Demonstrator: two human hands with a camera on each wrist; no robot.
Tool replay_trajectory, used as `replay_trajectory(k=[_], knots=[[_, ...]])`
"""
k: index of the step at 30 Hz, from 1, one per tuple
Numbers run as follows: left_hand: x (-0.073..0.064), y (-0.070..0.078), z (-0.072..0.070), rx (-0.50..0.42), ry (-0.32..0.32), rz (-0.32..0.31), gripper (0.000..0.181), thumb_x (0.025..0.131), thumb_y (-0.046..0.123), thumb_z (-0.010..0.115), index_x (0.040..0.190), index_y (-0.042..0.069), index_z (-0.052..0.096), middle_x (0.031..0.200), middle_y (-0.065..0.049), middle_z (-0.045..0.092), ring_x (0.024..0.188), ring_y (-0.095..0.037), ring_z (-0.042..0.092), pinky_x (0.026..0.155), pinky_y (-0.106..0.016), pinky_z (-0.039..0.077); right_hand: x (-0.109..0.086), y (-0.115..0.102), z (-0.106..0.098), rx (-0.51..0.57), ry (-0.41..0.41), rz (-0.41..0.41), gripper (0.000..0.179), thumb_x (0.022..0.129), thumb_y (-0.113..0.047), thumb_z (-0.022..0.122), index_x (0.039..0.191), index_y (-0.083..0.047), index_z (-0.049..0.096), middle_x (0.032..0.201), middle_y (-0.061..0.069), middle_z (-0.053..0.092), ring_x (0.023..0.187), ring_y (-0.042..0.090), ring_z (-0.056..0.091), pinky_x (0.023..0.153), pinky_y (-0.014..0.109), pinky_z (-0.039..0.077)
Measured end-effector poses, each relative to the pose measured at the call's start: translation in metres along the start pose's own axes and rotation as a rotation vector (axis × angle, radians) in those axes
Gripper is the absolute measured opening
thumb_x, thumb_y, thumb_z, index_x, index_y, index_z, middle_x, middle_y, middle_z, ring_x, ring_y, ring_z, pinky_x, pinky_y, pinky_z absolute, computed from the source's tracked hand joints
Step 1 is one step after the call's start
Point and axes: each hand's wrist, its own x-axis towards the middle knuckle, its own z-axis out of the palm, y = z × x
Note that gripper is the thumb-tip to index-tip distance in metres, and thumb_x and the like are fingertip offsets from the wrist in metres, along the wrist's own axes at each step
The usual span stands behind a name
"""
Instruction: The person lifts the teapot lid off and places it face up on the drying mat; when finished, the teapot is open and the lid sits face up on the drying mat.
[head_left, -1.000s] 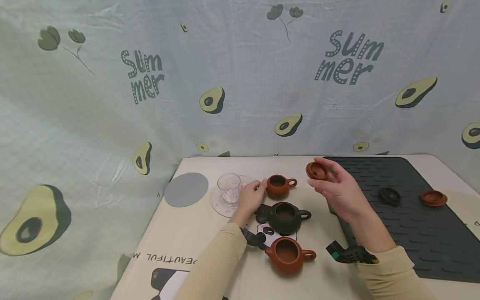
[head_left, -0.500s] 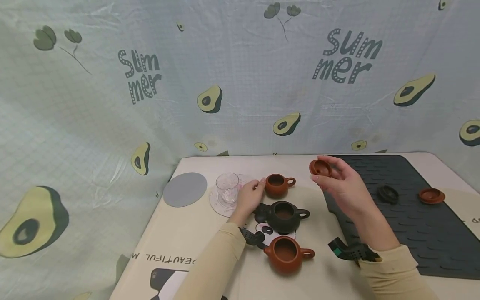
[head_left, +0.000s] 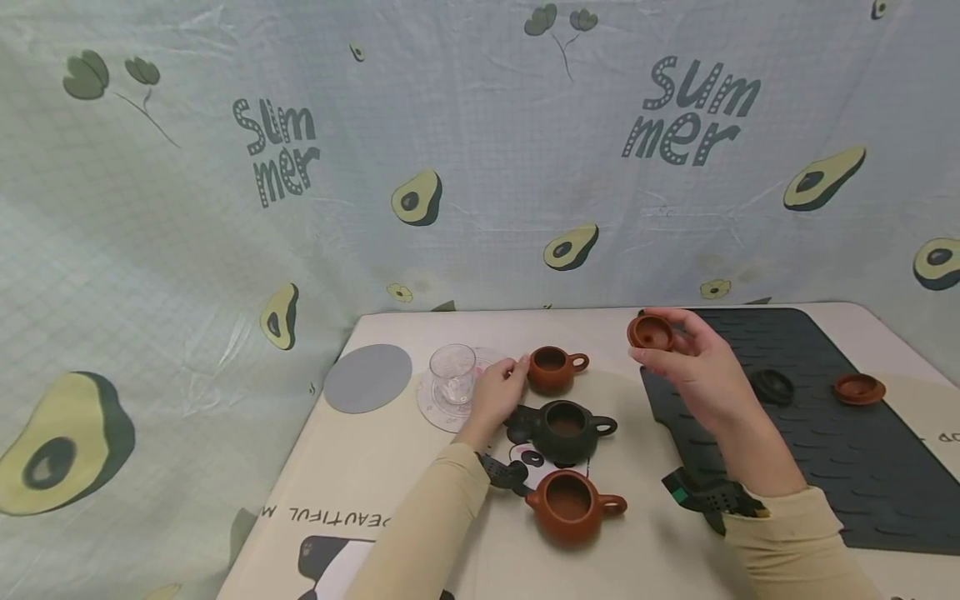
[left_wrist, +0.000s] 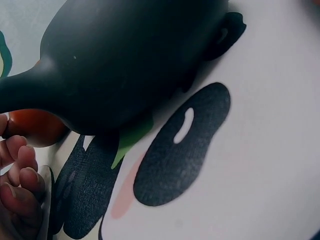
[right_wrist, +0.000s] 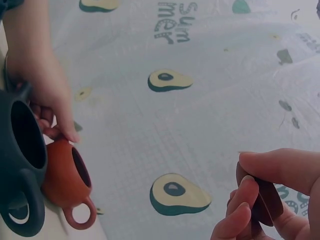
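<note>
My right hand (head_left: pixel 697 367) pinches a small red-brown teapot lid (head_left: pixel 650 332) between thumb and fingers, raised above the table with its hollow underside turned to the head camera. At the spout side of the farthest red-brown teapot (head_left: pixel 551 381), my left hand (head_left: pixel 498 393) holds on with thumb and forefinger; the other fingers curl in, and they hide the spout. Nearer to me stand a black teapot (head_left: pixel 566 446) and a second red-brown teapot (head_left: pixel 566 527). All three are lidless, handles to the right. The black teapot's body (left_wrist: pixel 130 60) fills much of the left wrist view.
On the right lies a dark ridged mat (head_left: pixel 817 483) bearing a black lid (head_left: pixel 772 387) and another red-brown lid (head_left: pixel 859 389). Left of my left hand, a clear glass cup (head_left: pixel 453 375) stands on a round patterned coaster (head_left: pixel 438 417), beside a grey disc (head_left: pixel 367 379). A curtain (head_left: pixel 480 167) hangs behind.
My right hand has drifted slightly to the right with the lid, away from the far teapot. My left hand stays at that teapot. The view has shifted a little.
</note>
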Motion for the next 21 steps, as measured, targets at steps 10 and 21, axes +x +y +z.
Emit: replay_trajectory(k=[10, 21], knots=[[0.001, -0.002, 0.000, 0.018, -0.004, -0.003, 0.044, 0.106, 0.045, 0.049, 0.077, 0.013, 0.061, 0.071, 0.000, 0.054, 0.069, -0.018, 0.050, 0.064, -0.033, 0.037, 0.000, 0.003, -0.005, -0.147, 0.044, -0.038, 0.059, 0.093, -0.010, 0.077, 0.146, -0.018, 0.051, 0.129, 0.006, 0.056, 0.116, 0.016, 0.054, 0.084, 0.019, 0.050], [0.001, -0.001, 0.000, 0.018, -0.002, 0.014, 0.044, 0.106, 0.044, 0.049, 0.078, 0.013, 0.061, 0.072, -0.001, 0.055, 0.069, -0.018, 0.051, 0.063, -0.033, 0.037, 0.000, 0.006, -0.013, -0.195, 0.059, -0.035, 0.059, 0.095, -0.014, 0.075, 0.148, -0.015, 0.048, 0.132, 0.007, 0.055, 0.115, 0.013, 0.055, 0.083, 0.020, 0.049]])
